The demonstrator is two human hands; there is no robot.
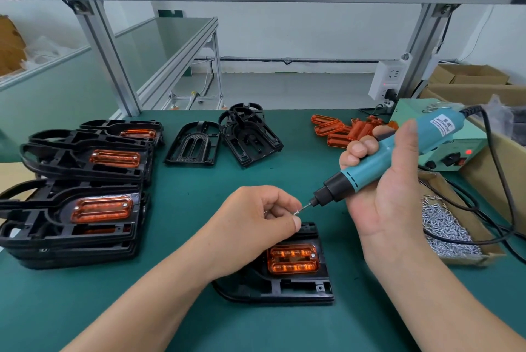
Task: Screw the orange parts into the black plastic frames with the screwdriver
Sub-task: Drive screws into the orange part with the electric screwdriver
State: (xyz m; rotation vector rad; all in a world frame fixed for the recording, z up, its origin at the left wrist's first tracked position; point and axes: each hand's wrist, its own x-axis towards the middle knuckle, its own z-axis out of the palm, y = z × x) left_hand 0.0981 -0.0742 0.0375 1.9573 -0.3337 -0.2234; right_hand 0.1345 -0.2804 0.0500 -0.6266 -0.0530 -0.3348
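Note:
A black plastic frame lies on the green mat near me, with an orange part seated in it and one screw showing at its right end. Just above the frame, my left hand pinches a small screw at the bit of the teal electric screwdriver. My right hand grips the screwdriver's body, tilted with the tip pointing down-left. Loose orange parts lie at the back right.
Stacks of black frames holding orange parts fill the left side. Two bare black frames sit at the back centre. A cardboard tray of several screws lies at the right, with the screwdriver's cable and green power box behind.

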